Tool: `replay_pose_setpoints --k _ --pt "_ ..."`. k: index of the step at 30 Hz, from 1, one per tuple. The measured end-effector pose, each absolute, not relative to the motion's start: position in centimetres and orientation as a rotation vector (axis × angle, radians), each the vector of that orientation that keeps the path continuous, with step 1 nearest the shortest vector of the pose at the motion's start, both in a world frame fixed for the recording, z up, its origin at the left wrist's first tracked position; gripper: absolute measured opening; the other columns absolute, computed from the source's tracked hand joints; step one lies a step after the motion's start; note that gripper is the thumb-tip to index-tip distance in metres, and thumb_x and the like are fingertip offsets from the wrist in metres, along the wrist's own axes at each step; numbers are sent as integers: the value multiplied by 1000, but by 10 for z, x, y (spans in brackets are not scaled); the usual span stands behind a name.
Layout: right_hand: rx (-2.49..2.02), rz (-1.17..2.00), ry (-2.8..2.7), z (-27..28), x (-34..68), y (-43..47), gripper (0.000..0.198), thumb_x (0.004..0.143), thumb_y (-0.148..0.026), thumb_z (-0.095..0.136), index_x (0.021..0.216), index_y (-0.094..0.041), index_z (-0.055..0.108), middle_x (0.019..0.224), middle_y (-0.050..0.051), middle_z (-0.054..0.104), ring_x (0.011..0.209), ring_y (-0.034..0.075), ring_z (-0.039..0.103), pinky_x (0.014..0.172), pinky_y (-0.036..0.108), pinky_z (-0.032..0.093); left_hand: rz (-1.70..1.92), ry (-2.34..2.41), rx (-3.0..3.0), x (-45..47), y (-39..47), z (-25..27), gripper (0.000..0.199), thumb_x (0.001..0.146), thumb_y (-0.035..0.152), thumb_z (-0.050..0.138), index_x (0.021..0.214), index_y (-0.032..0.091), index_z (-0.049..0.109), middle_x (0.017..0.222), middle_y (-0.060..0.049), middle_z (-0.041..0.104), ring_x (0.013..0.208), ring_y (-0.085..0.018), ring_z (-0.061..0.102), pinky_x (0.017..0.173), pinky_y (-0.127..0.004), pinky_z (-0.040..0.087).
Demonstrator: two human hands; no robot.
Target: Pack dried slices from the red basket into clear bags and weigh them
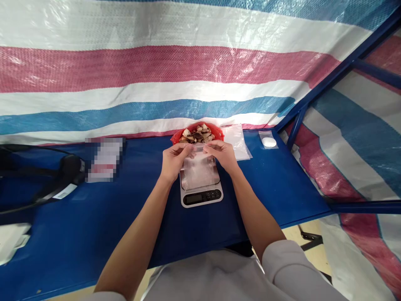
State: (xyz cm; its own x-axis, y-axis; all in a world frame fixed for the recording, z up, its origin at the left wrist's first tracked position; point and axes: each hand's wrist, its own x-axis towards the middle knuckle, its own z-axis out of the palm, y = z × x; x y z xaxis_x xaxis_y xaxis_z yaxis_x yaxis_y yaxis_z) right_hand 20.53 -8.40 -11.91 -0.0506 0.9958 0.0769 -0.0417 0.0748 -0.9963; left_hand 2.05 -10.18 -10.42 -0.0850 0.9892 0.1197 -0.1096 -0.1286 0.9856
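While both forearms reach forward over the blue, smooth-surfaced worktop (266, 184), the left hand (177, 158) and the right hand (222, 154) pinch the top edge of a clear, flat plastic bag (199, 172) between thumbs and fingers, one hand near each upper corner. The bag hangs between them, directly over the dark square plate of a white digital kitchen scale (202, 200); whether its lower part touches the plate, I cannot tell. The scale stands on the worktop, its black control panel (202, 197) facing the person, with a display at the left and three round buttons at the right.

Just beyond the fingers sits a bright red plastic bag (219, 132), open at the top and filled with brown-and-cream irregular slices (198, 134). Beside it, to the right, clear flat plastic bags (237, 144) lie on the worktop, and farther right, well apart from the hands, is a small transparent packet with a white oval piece (268, 142) in it.

On the left lie a pixelated pale sheet (105, 159), a black object with a strap and a white label (73, 169), and, at the edge of view, a white plastic object (13, 240). Behind the worktop hangs a red, white and blue striped woven plastic sheet (156, 65).
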Motion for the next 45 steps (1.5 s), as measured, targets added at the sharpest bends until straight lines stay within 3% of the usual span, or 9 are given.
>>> replay_pose_setpoints --k 4,10,16,20,27,31,34,36,45 --pt "-1084 1205 -1325 -118 203 -85 33 73 -50 83 88 -22 79 85 4 79 88 25 75 76 35 63 1446 1137 1213 22 -104 -104 31 74 48 85 81 18 81 79 -4 77 67 -18 67 71 -32 56" --pt "-1099 1183 -1327 -119 202 -84 34 72 -52 83 88 -22 80 88 5 79 85 24 75 69 34 63 1400 1241 1303 20 -107 -102 24 74 43 85 81 20 83 68 -2 74 65 -17 65 69 -30 54" --pt "-1090 1245 -1249 -115 210 -85 38 71 -56 83 85 -21 79 76 4 78 78 24 75 61 33 61 1358 1206 1276 14 -104 -103 25 74 44 85 78 20 82 69 -3 74 65 -17 65 68 -30 54" --pt "-1061 1263 -1155 -108 221 -88 39 70 -57 85 86 -22 81 80 4 79 76 23 75 64 34 62 1288 1131 1207 14 -103 -100 27 75 46 85 74 19 80 69 -4 73 63 -16 64 66 -29 54" --pt "-1114 1200 -1133 -98 260 -82 41 68 -55 87 91 -21 82 85 4 79 76 22 75 64 34 65 1336 1116 1323 43 -98 -88 29 85 45 75 77 16 77 66 -1 69 63 -14 63 68 -27 54" --pt "-1160 1151 -1100 -101 294 -70 40 65 -53 89 88 -21 82 87 2 78 73 18 71 61 32 64 1298 1270 1569 68 -98 -88 26 91 41 68 101 18 76 79 -5 76 69 -18 70 66 -29 56" --pt "-1182 1122 -1086 -103 321 -57 45 61 -55 91 87 -19 81 82 3 77 72 18 69 59 31 64 1382 1248 2005 87 -99 -91 19 96 30 61 105 20 74 107 -9 77 93 -22 73 87 -35 58" --pt "-1199 1120 -1077 -104 336 -48 49 60 -57 91 88 -18 80 82 4 77 70 18 69 59 31 63 1361 1196 2266 99 -99 -96 20 99 25 55 107 19 72 112 -11 74 104 -23 71 96 -38 56" --pt "-1277 1045 -1156 -126 352 -6 57 61 -66 85 90 -17 77 84 7 78 78 23 74 61 33 63 650 1175 2912 144 -99 -111 21 98 27 56 112 16 69 126 -14 68 119 -31 63 103 -46 51"
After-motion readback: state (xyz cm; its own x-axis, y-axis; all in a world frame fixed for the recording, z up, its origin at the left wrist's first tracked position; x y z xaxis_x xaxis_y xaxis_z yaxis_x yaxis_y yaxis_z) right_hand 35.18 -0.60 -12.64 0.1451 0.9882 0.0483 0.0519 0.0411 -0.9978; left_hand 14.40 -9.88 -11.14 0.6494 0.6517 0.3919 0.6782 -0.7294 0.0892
